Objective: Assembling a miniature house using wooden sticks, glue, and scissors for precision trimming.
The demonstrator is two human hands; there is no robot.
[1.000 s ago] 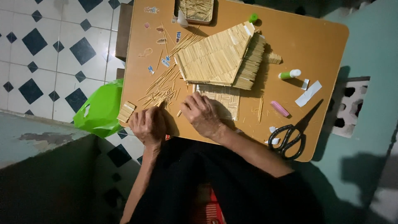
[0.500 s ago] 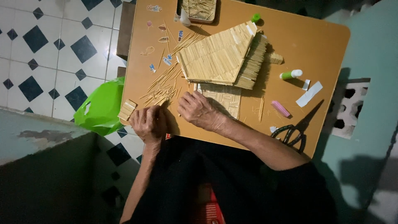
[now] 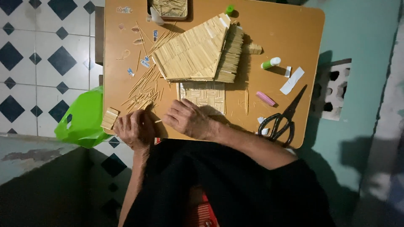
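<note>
A: Where are the hands?
B: Both sit at the near edge of the table point(image 3: 294, 42). The left hand point(image 3: 135, 129) is curled, its fingers bent over the edge; whether it grips anything, I cannot tell. The right hand point(image 3: 187, 120) lies knuckles up, fingers pinched on a thin stick point(image 3: 158, 121) that pokes out toward the left hand.

A: What lies by them?
B: Just left of the left hand, a small slat bundle point(image 3: 110, 118) sits at the table corner. Beyond the left hand, loose sticks point(image 3: 143, 90) lie scattered. Just past the right hand lies a flat woven panel point(image 3: 205, 95).

A: And to the right?
B: Black scissors point(image 3: 283, 120) rest near the right corner, with a pink piece point(image 3: 266, 98) beside them and a white strip point(image 3: 292, 80) farther out.

A: Farther back?
B: A stick roof point(image 3: 198, 52) stands mid-table, touching the panel's far edge. A green-capped tube point(image 3: 270, 63) lies to its right. At the far edge, a tray point(image 3: 169, 8) holds more sticks.

A: Off the table?
B: A green bag point(image 3: 82, 120) hangs at the left over the tiled floor point(image 3: 38, 54).
</note>
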